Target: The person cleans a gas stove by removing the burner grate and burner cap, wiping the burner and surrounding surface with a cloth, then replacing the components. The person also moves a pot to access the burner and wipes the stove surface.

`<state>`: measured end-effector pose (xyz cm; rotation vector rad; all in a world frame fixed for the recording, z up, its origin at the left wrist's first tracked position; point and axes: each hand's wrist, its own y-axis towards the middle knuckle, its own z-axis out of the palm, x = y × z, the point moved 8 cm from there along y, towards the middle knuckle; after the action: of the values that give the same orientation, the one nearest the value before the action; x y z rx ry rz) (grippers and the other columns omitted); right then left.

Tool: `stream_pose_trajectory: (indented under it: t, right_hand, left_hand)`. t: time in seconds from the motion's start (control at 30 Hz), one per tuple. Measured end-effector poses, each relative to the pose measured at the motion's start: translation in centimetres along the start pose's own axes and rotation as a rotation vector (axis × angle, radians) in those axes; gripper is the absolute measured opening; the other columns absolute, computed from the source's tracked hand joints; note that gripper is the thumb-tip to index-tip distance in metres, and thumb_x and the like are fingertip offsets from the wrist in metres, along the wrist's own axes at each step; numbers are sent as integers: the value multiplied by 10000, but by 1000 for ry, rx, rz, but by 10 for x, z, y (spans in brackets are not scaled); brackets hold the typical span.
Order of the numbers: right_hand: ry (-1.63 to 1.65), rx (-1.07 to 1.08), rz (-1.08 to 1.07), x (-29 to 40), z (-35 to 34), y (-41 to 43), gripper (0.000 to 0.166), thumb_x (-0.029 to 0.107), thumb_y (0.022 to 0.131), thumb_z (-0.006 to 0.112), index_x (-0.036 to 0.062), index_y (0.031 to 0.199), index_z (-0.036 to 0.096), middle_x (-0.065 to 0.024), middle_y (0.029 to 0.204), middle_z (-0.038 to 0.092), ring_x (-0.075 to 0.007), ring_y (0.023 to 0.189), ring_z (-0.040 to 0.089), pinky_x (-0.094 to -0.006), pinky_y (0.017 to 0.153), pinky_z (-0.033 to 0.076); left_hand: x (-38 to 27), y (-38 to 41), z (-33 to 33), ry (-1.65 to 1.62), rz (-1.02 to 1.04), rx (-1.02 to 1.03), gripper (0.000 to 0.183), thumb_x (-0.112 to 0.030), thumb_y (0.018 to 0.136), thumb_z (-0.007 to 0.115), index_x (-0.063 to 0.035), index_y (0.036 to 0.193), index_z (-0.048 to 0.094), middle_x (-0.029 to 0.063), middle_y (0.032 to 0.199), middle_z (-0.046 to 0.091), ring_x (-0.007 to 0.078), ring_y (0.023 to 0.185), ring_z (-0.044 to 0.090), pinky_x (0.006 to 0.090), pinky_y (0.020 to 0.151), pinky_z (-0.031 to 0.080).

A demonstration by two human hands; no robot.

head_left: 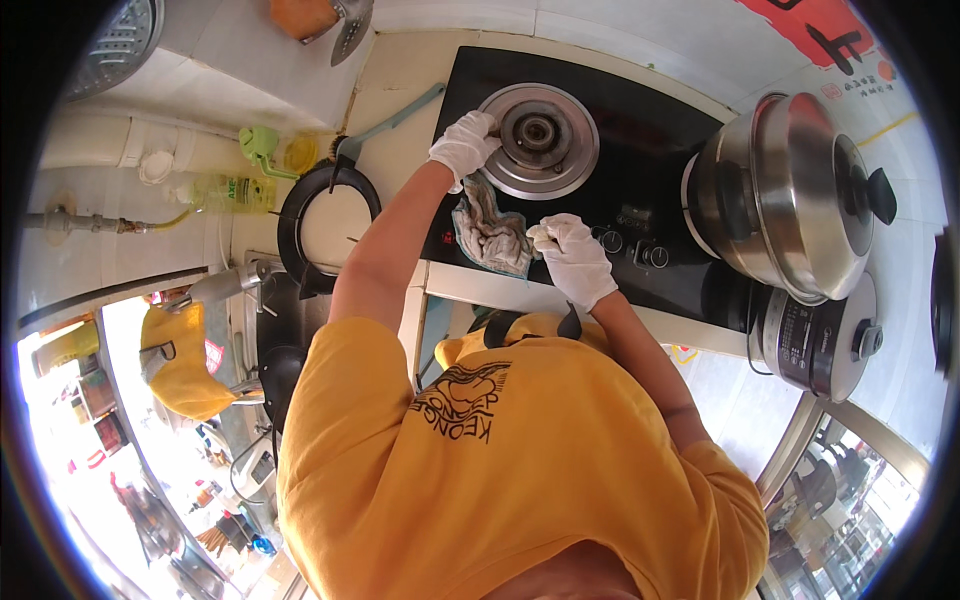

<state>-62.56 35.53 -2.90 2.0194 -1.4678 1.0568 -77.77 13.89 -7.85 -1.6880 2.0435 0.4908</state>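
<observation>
My left hand (466,142), in a white glove, is at the left rim of a gas burner's round metal tray (577,169). Its fingertips bend over that edge; whether they grip it is unclear. The bare burner head (537,132) sits in the middle of the tray. Over the front of the black glass cooktop (645,172) is my right hand (576,259), gloved too, with curled fingers whose contents I cannot make out. A crumpled, stained grey cloth (491,232) with a blue edge lies between the hands, just left of the right one.
A black ring-shaped pan support (289,214) and a blue-handled brush (390,120) lie on the left counter. Beyond them stands a yellow-green detergent bottle (244,194). A large lidded steel pot (787,202) occupies the cooktop's right side, near an electric cooker (814,337).
</observation>
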Motion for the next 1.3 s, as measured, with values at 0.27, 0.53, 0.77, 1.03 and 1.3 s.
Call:
stream_pose_trajectory:
  t: [0.27,0.53,0.77,1.03,1.3]
  right_hand:
    - [56,-91,-110,9,14,7,209,187,913,662,64,1078,701,-156,1152,677,-358,1055,647,-433,904,531]
    - [69,-111,79,5,-3,-3,180,159,965,621,57,1030,754,-109,1092,674,-246,1099,619,-347,951,502]
    - [137,-155,63,-4,3,-5,195,180,973,620,62,1039,761,-97,1081,678,-230,1069,621,-341,929,509]
    - [24,-195,159,-8,-13,1,238,261,993,633,66,1084,736,-117,1093,686,-271,1002,668,-346,906,523]
    - [-292,-225,382,-38,-27,86,284,319,959,606,114,1110,733,-161,1221,654,-349,1150,641,-448,970,518]
  left_hand:
    - [-11,11,8,259,153,203,346,-224,925,669,-75,1237,646,191,1190,646,395,1122,619,444,964,520]
    - [3,8,3,32,23,151,311,-201,908,688,-71,1189,665,194,1157,658,387,1103,630,430,968,514]
    - [-6,7,6,179,322,25,295,-233,907,692,-41,1126,645,199,1138,658,399,1077,630,455,952,512]
    - [-5,6,-5,129,76,126,268,-218,925,665,-53,1136,669,205,1164,658,402,1118,621,469,961,503]
    - [-4,5,7,126,117,16,213,-210,932,652,-47,1067,678,212,1116,666,422,1074,628,493,924,511]
